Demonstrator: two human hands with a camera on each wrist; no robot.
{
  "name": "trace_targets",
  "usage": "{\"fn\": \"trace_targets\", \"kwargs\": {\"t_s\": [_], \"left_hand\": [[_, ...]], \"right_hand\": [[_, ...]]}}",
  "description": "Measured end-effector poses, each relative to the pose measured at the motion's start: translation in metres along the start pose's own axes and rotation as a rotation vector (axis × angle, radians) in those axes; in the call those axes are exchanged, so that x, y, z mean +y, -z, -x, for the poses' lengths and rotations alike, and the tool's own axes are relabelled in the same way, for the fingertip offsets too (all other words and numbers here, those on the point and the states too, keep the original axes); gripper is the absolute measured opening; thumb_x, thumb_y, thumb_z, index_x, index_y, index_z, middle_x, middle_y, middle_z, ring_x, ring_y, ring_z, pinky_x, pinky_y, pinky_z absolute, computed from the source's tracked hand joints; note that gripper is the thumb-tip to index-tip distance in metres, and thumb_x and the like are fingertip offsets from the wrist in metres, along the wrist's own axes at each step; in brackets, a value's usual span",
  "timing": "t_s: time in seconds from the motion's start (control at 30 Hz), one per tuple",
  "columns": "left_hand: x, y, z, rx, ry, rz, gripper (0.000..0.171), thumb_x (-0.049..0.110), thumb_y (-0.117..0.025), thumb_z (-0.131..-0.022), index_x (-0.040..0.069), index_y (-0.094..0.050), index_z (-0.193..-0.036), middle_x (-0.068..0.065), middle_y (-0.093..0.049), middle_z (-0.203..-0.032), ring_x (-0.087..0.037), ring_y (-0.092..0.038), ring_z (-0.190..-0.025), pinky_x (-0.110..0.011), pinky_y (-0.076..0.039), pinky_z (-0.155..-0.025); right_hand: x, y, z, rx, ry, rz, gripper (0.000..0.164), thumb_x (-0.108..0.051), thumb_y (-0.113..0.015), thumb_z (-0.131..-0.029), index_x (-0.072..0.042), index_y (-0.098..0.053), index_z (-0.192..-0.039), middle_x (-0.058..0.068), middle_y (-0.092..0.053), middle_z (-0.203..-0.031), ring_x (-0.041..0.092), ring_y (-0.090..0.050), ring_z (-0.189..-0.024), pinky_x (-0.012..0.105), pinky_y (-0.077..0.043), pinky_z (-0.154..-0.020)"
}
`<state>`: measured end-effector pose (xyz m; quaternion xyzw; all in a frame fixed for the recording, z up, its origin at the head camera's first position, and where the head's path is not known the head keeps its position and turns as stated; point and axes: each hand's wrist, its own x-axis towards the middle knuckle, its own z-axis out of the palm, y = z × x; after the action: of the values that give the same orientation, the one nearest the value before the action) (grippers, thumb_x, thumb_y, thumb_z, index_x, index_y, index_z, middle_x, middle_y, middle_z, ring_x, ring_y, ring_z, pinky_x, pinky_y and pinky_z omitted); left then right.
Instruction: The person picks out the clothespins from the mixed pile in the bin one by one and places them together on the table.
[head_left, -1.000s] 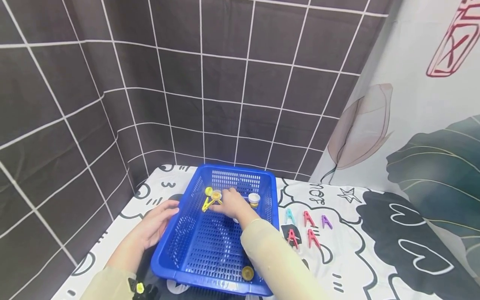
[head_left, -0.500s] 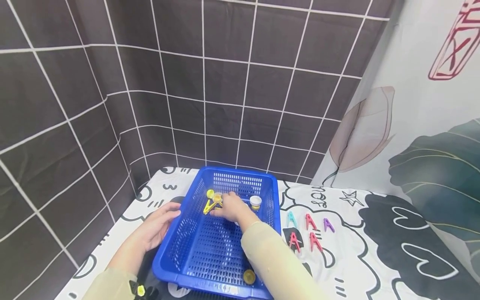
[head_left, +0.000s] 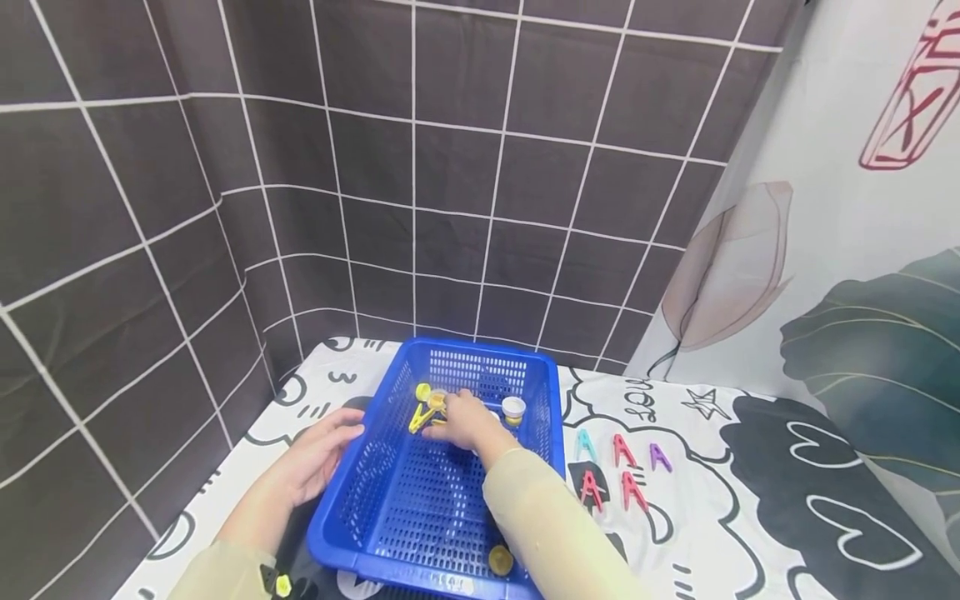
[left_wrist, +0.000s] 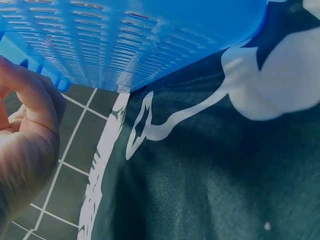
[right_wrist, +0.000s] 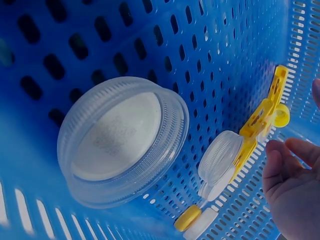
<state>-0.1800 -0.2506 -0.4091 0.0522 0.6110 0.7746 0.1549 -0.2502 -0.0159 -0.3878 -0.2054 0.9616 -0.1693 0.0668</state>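
Note:
A blue perforated basket (head_left: pixel 450 579) stands in front of me on the cloth. My left hand (head_left: pixel 318 454) touches its left rim with loosely bent fingers; in the left wrist view that hand (left_wrist: pixel 30 125) sits beside the basket wall. Inside the basket, my right hand (head_left: pixel 465 425) reaches low among yellow clothespins (head_left: pixel 417 419). The right wrist view has this hand's (right_wrist: pixel 295 185) fingertips beside the yellow clothespins (right_wrist: pixel 260 117), with nothing visible held. A yellow round cap (head_left: pixel 423 392) lies near them, as does a clear round lid (right_wrist: pixel 220 157).
A white-and-yellow cap (head_left: pixel 513 408) and a dull yellow lid (head_left: pixel 501 560) are also in the basket. A larger clear lid (right_wrist: pixel 120 140) fills the near right wrist view. Right of the basket lie several clothespins: turquoise (head_left: pixel 585 446), red (head_left: pixel 624 451) and purple (head_left: pixel 660 457).
The head view has tilted slightly, so everything sits a little lower. My right hand stays by the yellow clothespins, and my left hand remains at the rim.

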Motion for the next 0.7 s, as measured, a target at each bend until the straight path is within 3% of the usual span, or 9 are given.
{"fn": "trace_targets", "kwargs": {"t_s": [0.33,0.53,0.7], "left_hand": [[-0.0003,0.0,-0.0012,-0.016,-0.003,0.004,0.024,0.017,-0.049,-0.097,0.008,-0.041,-0.118,-0.007,-0.064,-0.096,-0.017,-0.065,-0.078,-0.033,-0.058,-0.066],[-0.0004,0.0005,0.0004,-0.021,0.002,-0.012,0.024,0.018,-0.049,-0.097,0.009,-0.04,-0.118,-0.006,-0.064,-0.096,-0.017,-0.065,-0.079,-0.033,-0.058,-0.067],[0.0011,-0.0006,0.0005,-0.018,0.007,-0.015,0.026,0.018,-0.049,-0.097,0.008,-0.039,-0.119,-0.007,-0.064,-0.096,-0.017,-0.065,-0.078,-0.032,-0.058,-0.065]], "right_hand": [[0.002,-0.0038,-0.0027,-0.034,0.011,0.019,0.07,-0.047,-0.069,-0.081,0.003,-0.052,-0.127,0.023,-0.049,-0.132,0.036,-0.045,-0.123,0.048,-0.04,-0.102],[0.0001,-0.0054,-0.0016,-0.048,0.012,0.043,0.066,-0.045,-0.07,-0.08,0.001,-0.055,-0.124,0.02,-0.054,-0.125,0.032,-0.052,-0.116,0.044,-0.043,-0.1],[-0.0012,-0.0057,-0.0009,-0.05,0.036,0.077,0.055,-0.042,-0.073,-0.079,0.0,-0.061,-0.111,0.016,-0.06,-0.113,0.027,-0.058,-0.102,0.039,-0.048,-0.093]]}}
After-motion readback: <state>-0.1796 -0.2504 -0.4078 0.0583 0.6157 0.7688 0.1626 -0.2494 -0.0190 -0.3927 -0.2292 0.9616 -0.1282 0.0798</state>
